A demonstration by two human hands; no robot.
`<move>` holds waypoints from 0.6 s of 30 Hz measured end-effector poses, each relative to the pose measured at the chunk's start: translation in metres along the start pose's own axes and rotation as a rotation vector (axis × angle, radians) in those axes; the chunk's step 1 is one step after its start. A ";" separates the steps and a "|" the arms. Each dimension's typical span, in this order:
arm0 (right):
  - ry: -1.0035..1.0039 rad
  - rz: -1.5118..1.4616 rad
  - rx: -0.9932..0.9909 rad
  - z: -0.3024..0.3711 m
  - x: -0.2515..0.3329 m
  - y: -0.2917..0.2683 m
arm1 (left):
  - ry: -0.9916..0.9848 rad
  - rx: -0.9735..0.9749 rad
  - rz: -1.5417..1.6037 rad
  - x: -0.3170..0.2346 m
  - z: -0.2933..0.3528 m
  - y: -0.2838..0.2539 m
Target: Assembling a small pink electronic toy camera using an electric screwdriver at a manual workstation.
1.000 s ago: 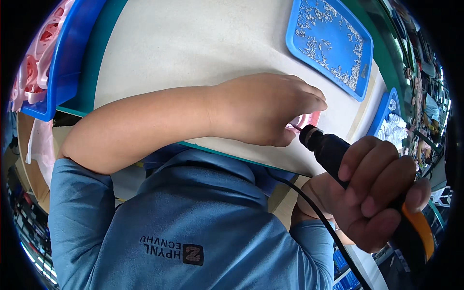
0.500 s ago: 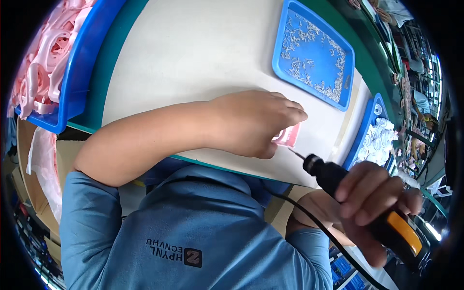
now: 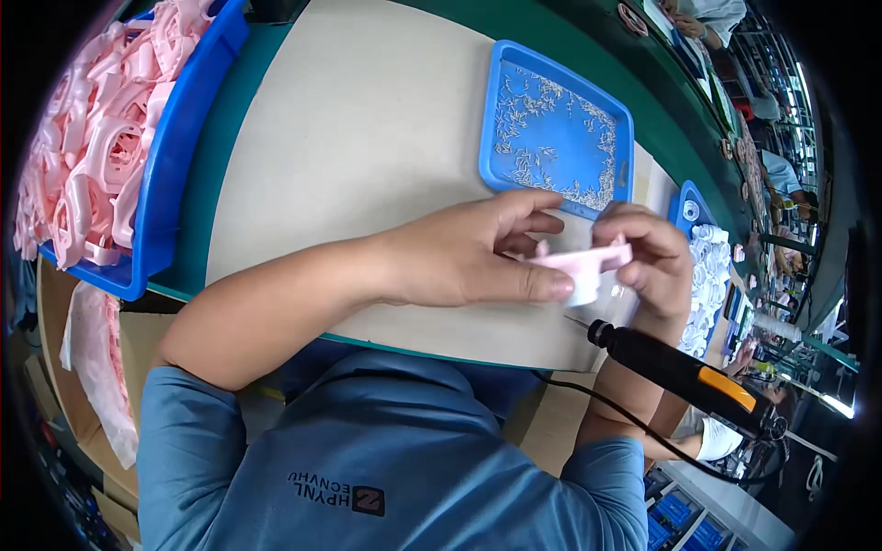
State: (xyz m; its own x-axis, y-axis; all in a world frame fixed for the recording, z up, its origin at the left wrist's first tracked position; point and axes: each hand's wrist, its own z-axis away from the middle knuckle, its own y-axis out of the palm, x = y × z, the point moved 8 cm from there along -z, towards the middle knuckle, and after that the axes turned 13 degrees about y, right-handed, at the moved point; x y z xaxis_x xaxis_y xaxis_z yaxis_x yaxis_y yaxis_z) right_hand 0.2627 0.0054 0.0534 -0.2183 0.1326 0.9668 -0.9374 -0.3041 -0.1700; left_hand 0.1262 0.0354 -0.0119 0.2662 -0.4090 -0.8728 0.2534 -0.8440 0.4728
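My left hand [image 3: 459, 253] is closed on a pink plastic part [image 3: 602, 259], thumb in front and fingers behind. A white piece [image 3: 584, 290] sits against the part's near side, by my left thumb. My right hand [image 3: 660, 257] pinches the part's other end between thumb and fingers. Both hands hold it above the near right of the white work surface. A black electric screwdriver [image 3: 657, 361] with an orange patch lies across the view in front of my right forearm, out of my fingers. Its bit points left, close below the white piece.
Beyond my hands lies a blue tray [image 3: 565, 124] of small screws. A blue bin [image 3: 165, 193] heaped with pink plastic parts [image 3: 101, 156] stands at left. White round parts [image 3: 707, 266] fill another blue bin at right. A black cord [image 3: 606, 404] loops from the screwdriver. Other people work at far right.
My right hand has let go of the screwdriver and moved up to the pink part. My left hand has lifted the part off the surface. The view has shifted slightly.
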 end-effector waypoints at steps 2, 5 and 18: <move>-0.061 -0.148 -0.426 0.006 -0.005 -0.055 | 0.036 0.066 -0.065 -0.004 -0.003 0.008; 0.068 -0.258 -0.760 -0.014 -0.028 -0.145 | 0.171 0.323 -0.573 0.004 -0.008 0.029; 0.311 0.346 -1.182 0.025 -0.056 -0.275 | 0.182 0.526 -0.754 0.031 -0.001 0.039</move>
State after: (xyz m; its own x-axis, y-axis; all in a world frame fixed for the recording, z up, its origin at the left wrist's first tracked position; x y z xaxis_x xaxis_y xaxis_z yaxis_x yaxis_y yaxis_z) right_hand 0.5392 0.0576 0.0508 -0.4029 0.4784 0.7802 -0.4539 0.6359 -0.6242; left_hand 0.1453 -0.0103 -0.0205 0.3556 0.3328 -0.8734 -0.0231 -0.9310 -0.3642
